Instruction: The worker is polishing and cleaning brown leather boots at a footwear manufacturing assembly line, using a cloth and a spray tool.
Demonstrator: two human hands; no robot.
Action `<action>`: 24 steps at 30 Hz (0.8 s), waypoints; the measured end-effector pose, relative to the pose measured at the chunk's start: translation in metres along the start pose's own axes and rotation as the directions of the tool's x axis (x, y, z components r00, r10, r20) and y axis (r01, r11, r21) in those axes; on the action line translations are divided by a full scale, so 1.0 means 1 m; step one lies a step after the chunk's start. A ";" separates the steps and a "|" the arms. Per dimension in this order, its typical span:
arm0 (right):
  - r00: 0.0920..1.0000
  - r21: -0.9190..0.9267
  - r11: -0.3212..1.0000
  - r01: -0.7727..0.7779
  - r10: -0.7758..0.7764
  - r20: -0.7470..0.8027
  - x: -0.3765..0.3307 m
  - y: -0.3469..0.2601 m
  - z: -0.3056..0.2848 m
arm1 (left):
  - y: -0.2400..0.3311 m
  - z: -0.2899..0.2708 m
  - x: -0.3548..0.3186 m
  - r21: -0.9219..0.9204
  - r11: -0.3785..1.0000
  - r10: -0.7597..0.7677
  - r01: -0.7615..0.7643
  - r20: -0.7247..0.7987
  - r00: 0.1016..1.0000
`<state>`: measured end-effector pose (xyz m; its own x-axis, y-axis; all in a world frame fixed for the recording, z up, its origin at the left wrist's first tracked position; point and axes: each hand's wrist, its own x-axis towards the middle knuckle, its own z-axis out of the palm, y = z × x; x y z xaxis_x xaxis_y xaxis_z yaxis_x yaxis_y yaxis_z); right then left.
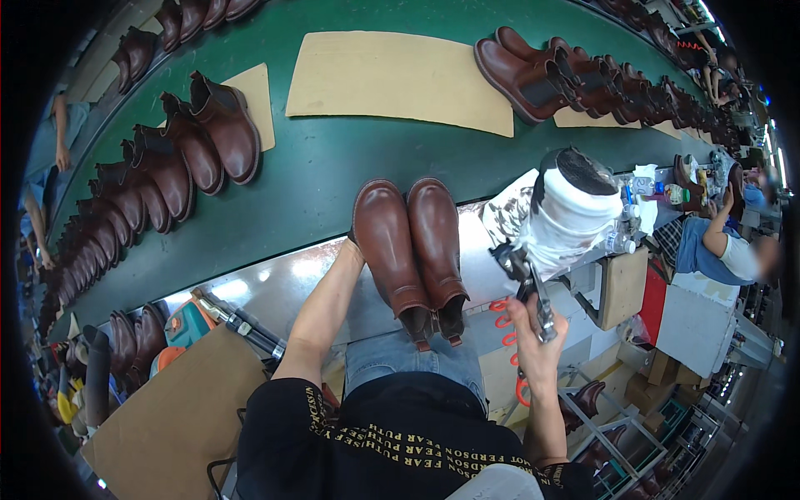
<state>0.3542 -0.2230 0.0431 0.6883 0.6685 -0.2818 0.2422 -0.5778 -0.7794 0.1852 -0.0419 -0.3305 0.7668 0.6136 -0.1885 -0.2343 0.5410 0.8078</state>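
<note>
A pair of brown leather ankle boots (384,237) is in front of me, side by side, toes pointing away and shafts toward my lap. My left hand (355,242) supports them from the left and beneath; the boots hide most of its fingers. To their right, my right hand (537,333) is closed round a metal spray gun (527,279), its head pointing up and left. A red coiled hose (506,333) hangs below the spray gun. Just past the spray gun stands a white, wrapped bundle (575,208) with a dark opening on top.
A green worktable (333,175) curves ahead, with a metal front edge. Rows of brown boots (158,167) line its left; more boots (533,71) line the far right. A cardboard sheet (392,75) lies between. Bottles (621,242) stand right, near another person (717,246). Tools (237,321) lie left.
</note>
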 end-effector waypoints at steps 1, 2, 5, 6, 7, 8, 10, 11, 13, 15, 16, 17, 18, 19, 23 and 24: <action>1.000 0.001 1.000 0.001 -0.001 0.004 0.000 -0.001 0.002 | 0.001 0.000 -0.002 0.012 1.000 0.004 -0.003 -0.009 1.000; 0.998 0.106 0.994 -0.024 0.018 0.052 0.000 -0.007 0.008 | 0.000 0.002 -0.004 0.022 1.000 0.004 -0.004 -0.005 1.000; 0.993 0.176 0.984 -0.016 -0.005 0.119 0.025 -0.001 0.024 | 0.002 0.009 -0.002 0.059 0.998 0.005 -0.005 0.000 1.000; 0.991 0.149 0.987 -0.057 0.038 0.125 0.036 -0.003 0.028 | 0.003 0.009 -0.003 0.074 0.997 0.005 -0.005 -0.006 1.000; 0.988 0.122 0.988 -0.098 0.082 0.131 0.042 -0.002 0.032 | 0.003 0.011 -0.004 0.089 0.996 0.006 -0.005 -0.013 1.000; 0.992 0.182 0.977 -0.109 0.096 0.079 0.048 0.019 0.032 | 0.003 0.014 -0.006 0.102 0.995 0.011 -0.009 -0.021 1.000; 0.993 0.323 0.939 -0.113 0.113 0.019 0.052 0.037 0.022 | 0.001 0.019 -0.013 0.126 0.992 0.018 -0.013 -0.044 0.999; 0.994 0.366 0.926 -0.094 0.105 -0.009 0.056 0.057 0.015 | -0.002 0.028 -0.020 0.134 0.991 0.021 -0.014 -0.050 0.999; 0.994 0.398 0.913 -0.088 0.108 -0.028 0.068 0.080 0.012 | -0.002 0.034 -0.026 0.158 0.987 0.032 -0.019 -0.079 0.996; 0.992 0.430 0.900 -0.074 0.111 -0.061 0.089 0.116 0.008 | 0.014 0.044 -0.017 0.005 0.998 0.059 -0.059 -0.064 0.996; 0.990 0.320 0.946 -0.050 0.088 -0.107 0.102 0.143 0.008 | 0.025 0.048 -0.011 -0.148 0.985 0.086 -0.092 -0.048 0.995; 0.989 0.207 0.978 -0.028 0.057 -0.139 0.115 0.166 0.011 | 0.035 0.041 -0.005 -0.139 0.985 0.092 -0.099 -0.060 0.994; 0.990 0.212 0.977 -0.022 0.051 -0.128 0.129 0.185 0.015 | 0.047 0.032 0.002 0.113 0.985 0.143 -0.130 -0.121 0.982; 0.990 0.273 0.961 -0.031 0.068 -0.127 0.142 0.209 0.018 | 0.053 0.026 0.006 0.352 0.928 0.187 -0.120 -0.162 0.969; 0.939 0.369 0.925 0.091 0.043 -0.341 0.138 0.213 0.023 | 0.106 0.055 -0.021 0.315 0.949 0.227 0.033 -0.748 0.623; 0.809 -0.110 0.986 0.124 -0.164 -0.565 0.133 0.240 0.018 | 0.113 0.069 -0.034 0.407 0.911 0.289 0.067 -0.744 0.602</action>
<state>0.4914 -0.2641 -0.1912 0.9030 0.3712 0.2164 0.3992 -0.5385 -0.7421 0.1736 -0.0416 -0.1947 -0.0507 0.9539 -0.2959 0.0811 0.2993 0.9507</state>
